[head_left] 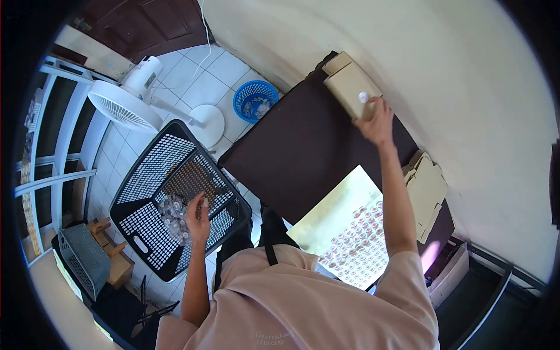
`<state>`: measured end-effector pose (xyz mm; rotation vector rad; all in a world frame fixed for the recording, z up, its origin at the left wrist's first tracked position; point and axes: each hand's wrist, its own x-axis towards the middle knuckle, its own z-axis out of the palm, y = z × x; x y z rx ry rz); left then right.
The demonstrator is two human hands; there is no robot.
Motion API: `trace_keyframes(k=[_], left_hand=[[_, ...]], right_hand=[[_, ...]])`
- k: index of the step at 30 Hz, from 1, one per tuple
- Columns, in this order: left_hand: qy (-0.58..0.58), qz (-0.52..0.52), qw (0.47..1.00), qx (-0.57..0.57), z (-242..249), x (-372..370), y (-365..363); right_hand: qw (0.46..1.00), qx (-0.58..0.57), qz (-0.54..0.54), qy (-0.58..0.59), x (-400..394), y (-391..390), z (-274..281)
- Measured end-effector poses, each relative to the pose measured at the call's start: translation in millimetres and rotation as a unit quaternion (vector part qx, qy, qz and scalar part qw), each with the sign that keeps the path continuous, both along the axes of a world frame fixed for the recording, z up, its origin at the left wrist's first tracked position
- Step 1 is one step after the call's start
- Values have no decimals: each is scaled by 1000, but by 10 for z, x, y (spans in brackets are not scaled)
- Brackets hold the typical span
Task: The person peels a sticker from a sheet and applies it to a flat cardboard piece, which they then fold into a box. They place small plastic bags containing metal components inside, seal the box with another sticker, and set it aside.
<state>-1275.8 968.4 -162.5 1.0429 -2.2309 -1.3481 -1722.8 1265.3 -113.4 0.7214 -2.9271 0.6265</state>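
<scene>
My right hand is closed on a small bottle with a round white top, held over a closed cardboard box at the far end of the dark table. My left hand is inside a large black plastic basket, its fingers loosely bent and apart, with nothing visible in them. Beside that hand lies a heap of small clear bottles. Close to my body, rows of small round pieces with reddish centres cover part of a bright pale board.
Flattened cardboard lies along the wall side of the dark table. A blue basket with clear pieces inside stands on the tiled floor, near a white fan. At the lower left is a grey crate.
</scene>
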Motion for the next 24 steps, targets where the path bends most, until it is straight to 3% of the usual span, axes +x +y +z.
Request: trace_keyframes(k=[4, 6, 10, 15, 18, 19, 21, 24], left_hand=[[-28, 45, 998, 18, -60, 118, -34], [-51, 41, 998, 25, -50, 139, -40], [-56, 40, 998, 14, -57, 98, 26], [-73, 3, 997, 17, -85, -60, 149], [-40, -109, 993, 6, 6, -741, 316], [2, -164, 985, -52, 72, -1115, 393], [86, -255, 957, -109, 164, -1937, 566], [130, -356, 915, -138, 65, -3093, 717]], right_hand=[[1000, 11, -24, -14, -684, -40, -22], [998, 59, 18, 7, -887, -73, -97], [997, 62, 26, 36, -1072, -165, -239], [998, 36, 47, -38, -1100, -220, -294], [998, -1, 42, -45, -1146, -201, -124], [998, 2, 39, -47, -1131, -204, 2], [992, -78, 2, -96, -1057, -265, 308], [992, -79, -5, -95, -1022, -209, 437]])
